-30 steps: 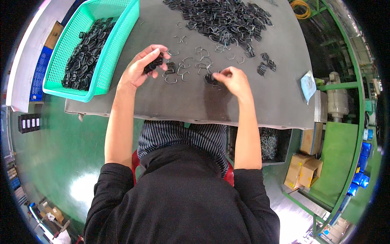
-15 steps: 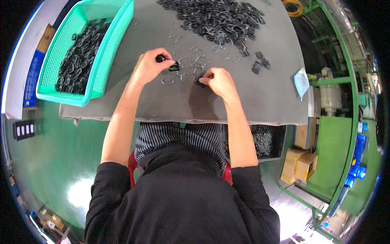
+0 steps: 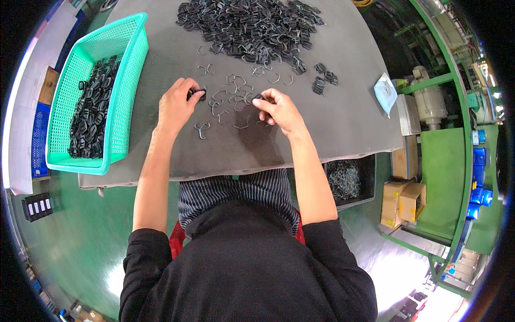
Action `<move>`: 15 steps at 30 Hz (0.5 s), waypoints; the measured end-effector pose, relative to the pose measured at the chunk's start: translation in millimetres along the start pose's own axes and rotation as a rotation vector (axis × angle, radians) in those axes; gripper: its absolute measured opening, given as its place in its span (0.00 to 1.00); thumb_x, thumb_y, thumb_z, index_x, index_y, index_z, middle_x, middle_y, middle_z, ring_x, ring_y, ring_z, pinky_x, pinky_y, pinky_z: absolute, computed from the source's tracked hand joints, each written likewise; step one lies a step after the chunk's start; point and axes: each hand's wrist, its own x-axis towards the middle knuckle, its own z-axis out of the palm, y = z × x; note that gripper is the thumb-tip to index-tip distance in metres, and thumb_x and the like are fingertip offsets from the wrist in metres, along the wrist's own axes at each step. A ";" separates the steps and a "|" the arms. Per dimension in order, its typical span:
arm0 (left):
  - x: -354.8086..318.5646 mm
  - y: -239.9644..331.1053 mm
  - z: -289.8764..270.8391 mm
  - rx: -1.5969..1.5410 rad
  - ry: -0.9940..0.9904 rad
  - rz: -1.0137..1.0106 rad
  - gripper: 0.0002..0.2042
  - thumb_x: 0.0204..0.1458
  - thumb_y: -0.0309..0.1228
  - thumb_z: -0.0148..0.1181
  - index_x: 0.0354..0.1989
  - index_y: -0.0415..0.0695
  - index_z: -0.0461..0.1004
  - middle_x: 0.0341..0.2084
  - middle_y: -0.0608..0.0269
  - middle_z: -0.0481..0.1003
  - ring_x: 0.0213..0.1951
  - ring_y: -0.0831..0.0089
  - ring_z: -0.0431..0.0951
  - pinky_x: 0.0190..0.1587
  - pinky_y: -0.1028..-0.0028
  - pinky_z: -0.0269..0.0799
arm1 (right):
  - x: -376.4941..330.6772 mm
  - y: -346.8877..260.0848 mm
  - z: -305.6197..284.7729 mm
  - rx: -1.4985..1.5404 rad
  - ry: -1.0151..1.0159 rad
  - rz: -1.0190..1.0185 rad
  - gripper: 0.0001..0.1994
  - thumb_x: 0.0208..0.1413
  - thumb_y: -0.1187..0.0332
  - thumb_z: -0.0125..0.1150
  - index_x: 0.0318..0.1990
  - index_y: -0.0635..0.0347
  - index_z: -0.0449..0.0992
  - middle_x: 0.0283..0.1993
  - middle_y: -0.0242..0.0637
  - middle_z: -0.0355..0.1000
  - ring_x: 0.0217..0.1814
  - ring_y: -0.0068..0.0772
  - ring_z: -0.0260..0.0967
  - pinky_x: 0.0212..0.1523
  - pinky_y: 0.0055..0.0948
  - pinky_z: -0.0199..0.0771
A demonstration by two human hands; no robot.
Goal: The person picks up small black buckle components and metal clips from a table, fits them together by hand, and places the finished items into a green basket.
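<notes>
- Pinching a small black plastic piece (image 3: 196, 94) between thumb and fingers, the left hand (image 3: 177, 104) rests closed on the grey table (image 3: 332, 118), near the middle.
- Just to its right, the right hand (image 3: 276, 110) is curled shut on another black piece (image 3: 258, 97) held at its fingertips.
- Between and just beyond the two hands lie scattered bent wire clips (image 3: 228, 96); one more wire clip (image 3: 201, 127) sits on the near side of the left hand.
- Farther off, a large heap of black plastic pieces (image 3: 249, 27) covers the far middle of the table, with a few small stacks (image 3: 324, 80) at its right edge.
- At the far left stands a green mesh basket (image 3: 126, 80) partly filled with black pieces.
- Toward the right edge of the table lies a small blue cloth (image 3: 385, 92).
- Below the table's near right edge sits a dark bin of wire clips (image 3: 346, 180).
</notes>
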 end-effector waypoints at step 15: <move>17.5 -12.2 -159.2 0.628 0.467 -0.145 0.15 0.51 0.35 0.55 0.46 0.44 0.69 0.44 0.52 0.71 0.49 0.55 0.69 0.52 0.62 0.62 | 62.4 -155.7 150.0 -0.356 0.049 -0.921 0.30 0.39 0.61 0.69 0.51 0.62 0.65 0.51 0.52 0.64 0.55 0.51 0.61 0.57 0.38 0.62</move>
